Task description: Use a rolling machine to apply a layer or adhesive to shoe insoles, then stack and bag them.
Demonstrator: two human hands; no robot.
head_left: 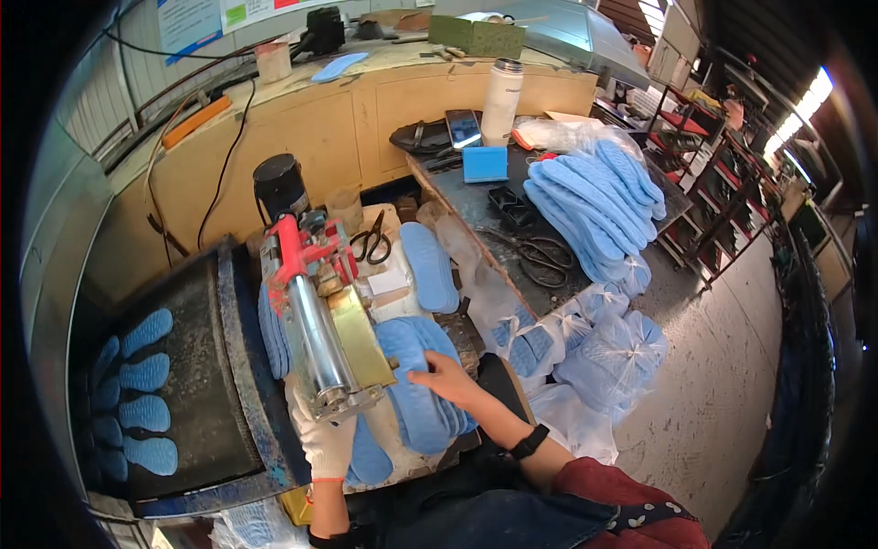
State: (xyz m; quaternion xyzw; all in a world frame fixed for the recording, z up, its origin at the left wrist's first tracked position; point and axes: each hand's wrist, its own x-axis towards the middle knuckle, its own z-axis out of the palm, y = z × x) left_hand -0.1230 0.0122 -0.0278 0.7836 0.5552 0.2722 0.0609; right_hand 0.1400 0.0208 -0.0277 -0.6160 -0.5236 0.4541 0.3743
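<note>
Worktop (393, 307): blue insole stack (422, 423) just right of roller machine (322, 337), long axes roughly parallel. Right hand (448, 381) nearer, touching stack; pinch cannot be told. Left gloved hand (326, 446) at machine's near end, grip hidden. Scissors (374, 235) beside machine's far end.

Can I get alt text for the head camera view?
A person's bare right hand touches stacked blue insoles beside a red-and-silver machine, the gloved left hand at its near end; more insoles lie on a dark belt.
</note>
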